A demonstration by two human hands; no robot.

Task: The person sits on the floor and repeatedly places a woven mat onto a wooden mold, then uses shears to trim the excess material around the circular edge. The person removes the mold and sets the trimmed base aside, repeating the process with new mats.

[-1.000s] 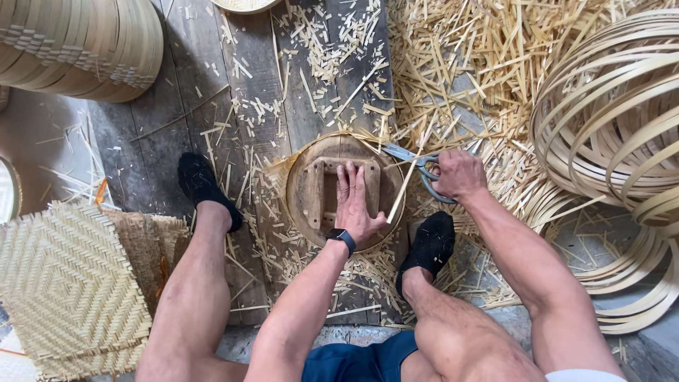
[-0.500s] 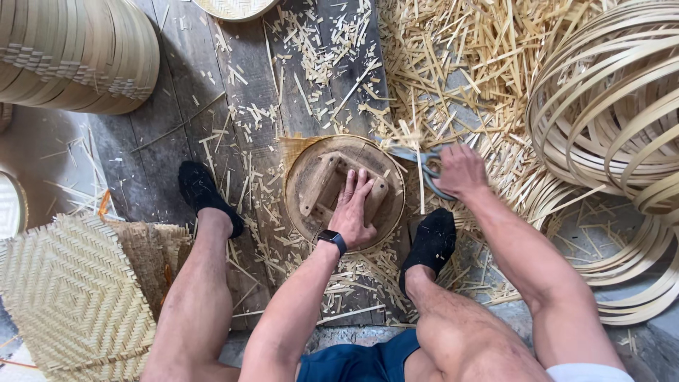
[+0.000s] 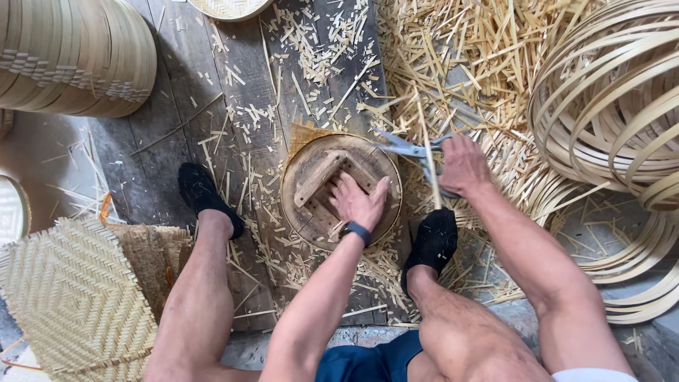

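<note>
My left hand [image 3: 359, 201] presses flat on a round wooden mould [image 3: 315, 185] that lies on the plank floor between my feet. A woven bamboo edge [image 3: 303, 134] sticks out from under the mould's far rim. My right hand [image 3: 463, 164] grips a pair of metal scissors [image 3: 404, 148], whose blades point left at the mould's far right rim. A thin bamboo strip [image 3: 427, 147] stands across the scissors. A dark watch sits on my left wrist.
Stacked woven baskets [image 3: 71, 56] stand at the far left. Bamboo hoops [image 3: 608, 106] pile up at the right. A woven mat [image 3: 71, 297] lies near left. Cut bamboo slivers [image 3: 460, 49] litter the planks. My black shoes [image 3: 201, 194] flank the mould.
The mould has been turned under my left hand. My right hand with the scissors has moved in to the mould's rim, and a woven edge now shows at the far side.
</note>
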